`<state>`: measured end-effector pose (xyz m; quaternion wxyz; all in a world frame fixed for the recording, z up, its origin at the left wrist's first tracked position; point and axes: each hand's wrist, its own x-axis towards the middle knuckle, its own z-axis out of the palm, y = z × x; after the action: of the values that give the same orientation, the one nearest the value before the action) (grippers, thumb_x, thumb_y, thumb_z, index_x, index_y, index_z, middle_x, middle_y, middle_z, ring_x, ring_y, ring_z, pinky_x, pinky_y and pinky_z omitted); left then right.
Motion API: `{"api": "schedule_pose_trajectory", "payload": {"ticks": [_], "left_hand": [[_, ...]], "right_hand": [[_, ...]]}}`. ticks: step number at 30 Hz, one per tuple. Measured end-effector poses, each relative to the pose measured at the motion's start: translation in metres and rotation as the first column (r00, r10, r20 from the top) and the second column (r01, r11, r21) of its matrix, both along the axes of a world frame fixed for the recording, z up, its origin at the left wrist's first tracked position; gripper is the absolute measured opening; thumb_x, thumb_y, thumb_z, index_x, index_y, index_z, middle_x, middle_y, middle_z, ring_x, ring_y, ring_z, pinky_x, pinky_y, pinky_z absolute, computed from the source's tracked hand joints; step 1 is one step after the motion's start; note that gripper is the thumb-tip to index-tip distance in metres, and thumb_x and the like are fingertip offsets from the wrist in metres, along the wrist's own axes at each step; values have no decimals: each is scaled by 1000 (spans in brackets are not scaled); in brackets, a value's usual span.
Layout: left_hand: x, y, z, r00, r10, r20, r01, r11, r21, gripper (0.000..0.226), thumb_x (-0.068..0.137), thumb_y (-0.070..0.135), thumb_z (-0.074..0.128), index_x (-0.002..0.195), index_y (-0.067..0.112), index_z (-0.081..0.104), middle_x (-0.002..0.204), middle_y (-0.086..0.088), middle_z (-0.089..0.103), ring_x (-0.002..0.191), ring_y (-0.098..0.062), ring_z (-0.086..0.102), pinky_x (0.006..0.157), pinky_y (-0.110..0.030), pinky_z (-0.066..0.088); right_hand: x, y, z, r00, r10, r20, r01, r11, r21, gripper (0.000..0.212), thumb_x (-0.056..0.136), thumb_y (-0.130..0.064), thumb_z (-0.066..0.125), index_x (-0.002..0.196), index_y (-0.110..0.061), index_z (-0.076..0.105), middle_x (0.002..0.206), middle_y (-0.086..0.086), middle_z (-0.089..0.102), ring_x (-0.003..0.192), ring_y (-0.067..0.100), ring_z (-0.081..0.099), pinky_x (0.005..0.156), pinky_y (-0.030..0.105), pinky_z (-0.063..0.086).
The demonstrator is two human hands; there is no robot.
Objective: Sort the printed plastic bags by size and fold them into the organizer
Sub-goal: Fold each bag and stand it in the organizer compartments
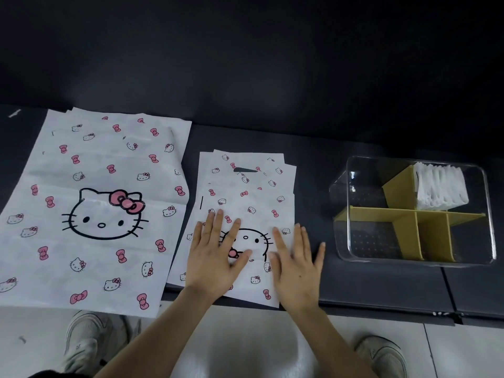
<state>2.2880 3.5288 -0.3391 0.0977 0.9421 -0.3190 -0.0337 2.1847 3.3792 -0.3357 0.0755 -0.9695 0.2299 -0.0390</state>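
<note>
Small bags (pixel 246 186), both hands (pixel 215 255) flat, overhanging edge

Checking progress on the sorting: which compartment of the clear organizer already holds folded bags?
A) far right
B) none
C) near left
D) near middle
A: the folded white bags stand in the far right compartment of the organizer, beside the yellow dividers; the other compartments hold no bags.
</note>
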Motion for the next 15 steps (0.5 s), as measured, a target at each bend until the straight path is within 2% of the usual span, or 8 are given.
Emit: {"api": "schedule_pose_trajectory", "payload": {"ticks": [2, 3, 5, 6, 8, 10, 12, 15], "left_hand": [[-1, 0, 1, 1000, 7, -6, -7, 1000, 14, 70, 93, 66, 19, 148, 24, 32, 156, -13, 20, 146, -26, 11, 117, -43, 8], [-1, 0, 1, 1000, 7, -8, -7, 1000, 20, 70, 93, 66, 18, 148, 25, 30, 156, -13, 20, 146, -26, 10, 117, -42, 7], [0, 0, 2, 1000, 3, -7, -3, 999, 32, 70, 94, 66, 17, 148, 25, 28, 157, -13, 19, 146, -26, 9, 117, -42, 6], [0, 0, 3, 1000, 2, -10, -2, 999, 41, 70, 94, 66, 16, 149, 25, 28, 157, -13, 19, 146, -26, 9, 117, -42, 6], [0, 0, 3, 1000, 2, -12, -2, 999, 50, 70, 94, 66, 15, 149, 24, 28, 156, -14, 20, 145, -27, 11, 117, -42, 5], [1, 0, 5, 1000, -2, -22, 4, 997, 72, 70, 94, 65, 12, 149, 24, 27, 156, -15, 20, 145, -28, 12, 116, -42, 4], [2, 1, 5, 999, -25, -48, 29, 997, 75, 70, 95, 65, 12, 150, 24, 25, 156, -15, 20, 145, -28, 11, 116, -42, 4], [10, 4, 6, 995, -84, -44, 86, 995, 46, 71, 93, 67, 8, 150, 26, 22, 157, -13, 13, 146, -27, 6, 117, -39, -3]], "right_hand": [[-10, -9, 0, 998, -49, 49, 49, 999, 1, 45, 101, -42, 15, 141, -32, 33, 143, 17, 45, 135, 26, 31, 110, 56, 18], [-12, -12, 1, 994, -73, 78, 73, 997, 0, 42, 100, -38, 27, 140, -30, 34, 141, 18, 47, 134, 27, 35, 110, 56, 22], [-10, -16, 8, 983, -113, 142, 110, 994, 25, 51, 87, -23, 52, 136, -23, 39, 133, 21, 53, 124, 36, 49, 103, 57, 35], [-7, -19, 14, 976, -110, 188, 106, 994, 32, 49, 83, -21, 53, 132, -20, 44, 129, 21, 55, 117, 39, 54, 98, 57, 40], [-4, -23, 20, 961, -12, 275, 4, 1000, 29, 38, 87, -29, 47, 122, -17, 58, 126, 18, 57, 112, 37, 55, 96, 54, 44], [-6, -28, 20, 946, 191, 263, -202, 979, 17, 36, 86, -40, 49, 109, -21, 69, 129, 14, 57, 118, 32, 49, 103, 50, 39], [-12, -34, 16, 905, 358, 230, -358, 933, -42, 34, 84, -46, 53, 100, -24, 72, 126, 9, 60, 118, 27, 50, 102, 47, 39], [-11, -44, 14, 876, 438, 201, -407, 896, -177, 16, 74, -29, 76, 87, -19, 73, 105, 2, 69, 91, 21, 60, 82, 36, 48]]}}
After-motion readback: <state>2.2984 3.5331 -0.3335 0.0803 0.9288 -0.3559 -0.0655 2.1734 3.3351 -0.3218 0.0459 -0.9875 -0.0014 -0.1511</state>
